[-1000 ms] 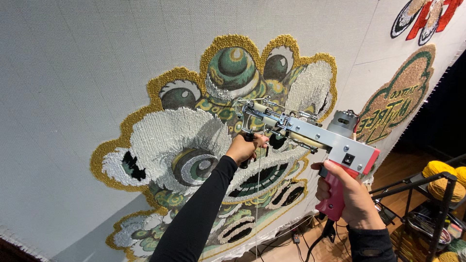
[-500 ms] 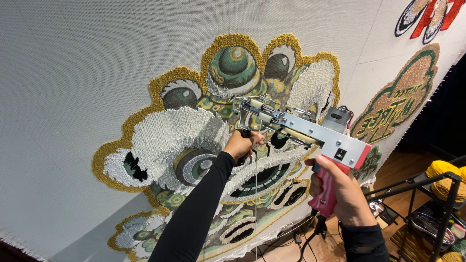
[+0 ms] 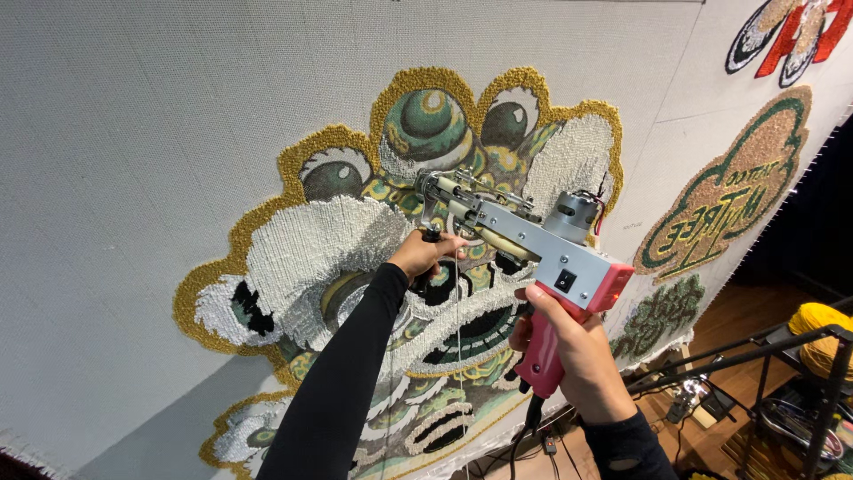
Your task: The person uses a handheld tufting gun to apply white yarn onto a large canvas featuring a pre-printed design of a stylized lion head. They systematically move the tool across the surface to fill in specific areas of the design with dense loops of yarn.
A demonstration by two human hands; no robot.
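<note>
My right hand (image 3: 569, 356) is closed around the pink pistol grip of a grey metal tufting gun (image 3: 524, 240), while my left hand (image 3: 426, 255) is closed around the gun's black front handle near the needle end. The gun is held up against a large stretched off-white backing cloth (image 3: 133, 178), over the middle of a tufted lion-mask design (image 3: 418, 267) outlined in gold loops with green eyes and white shaggy patches. Its long axis runs from the pink grip at lower right up to the needle head at upper left, and the needle end points toward the cloth just below the design's two upper green eyes. A silver motor sits on top of the body, and a black cord hangs from the base of the grip.

My left arm, in a black sleeve, reaches up from the bottom edge, nearly straight; my right wrist is bent, knuckles toward me. A thin strand of pale yarn (image 3: 458, 356) drops between my arms.

To the right on the same cloth is a green-and-gold badge-shaped tufted emblem (image 3: 729, 204) with lettering seen reversed, and at the top right corner a red, white and black tufted piece (image 3: 791, 36). A yellow yarn cone (image 3: 817, 324) sits on a dark metal rack (image 3: 782, 356) at lower right.
</note>
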